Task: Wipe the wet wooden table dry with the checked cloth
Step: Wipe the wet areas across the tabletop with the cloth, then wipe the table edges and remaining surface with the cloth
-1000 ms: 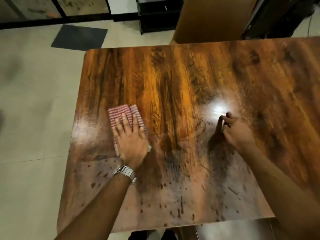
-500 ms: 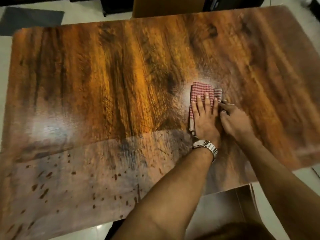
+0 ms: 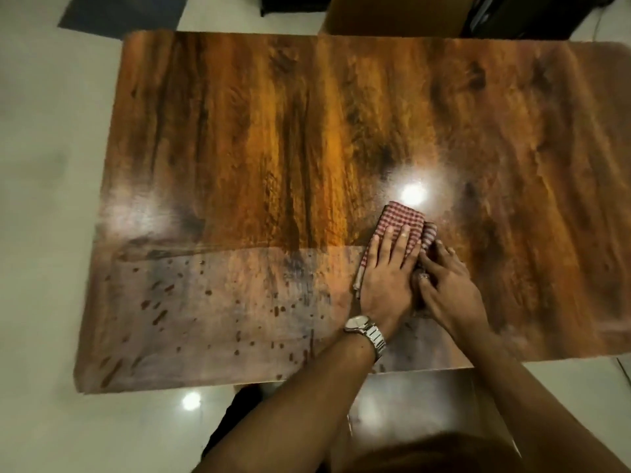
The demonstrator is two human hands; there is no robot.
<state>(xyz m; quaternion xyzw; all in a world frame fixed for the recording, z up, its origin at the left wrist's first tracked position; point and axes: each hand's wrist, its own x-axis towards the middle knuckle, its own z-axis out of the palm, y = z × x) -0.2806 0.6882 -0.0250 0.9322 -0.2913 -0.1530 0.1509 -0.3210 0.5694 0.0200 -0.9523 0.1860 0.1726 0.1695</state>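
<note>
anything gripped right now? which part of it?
The checked cloth, pinned rather than gripped: left hand lies flat on its near half against the table; right hand touches its right edge, whether pinching cannot be told.

My left hand [image 3: 387, 279] lies flat, palm down, fingers straight and close together, pointing away from me. A watch [image 3: 366, 331] sits on that wrist. My left forearm runs in from the lower middle, angled up and to the right. My right hand [image 3: 450, 290] is just beside the left, touching its thumb side, fingers curled and bent inward. My right forearm comes in from the lower right corner.
</note>
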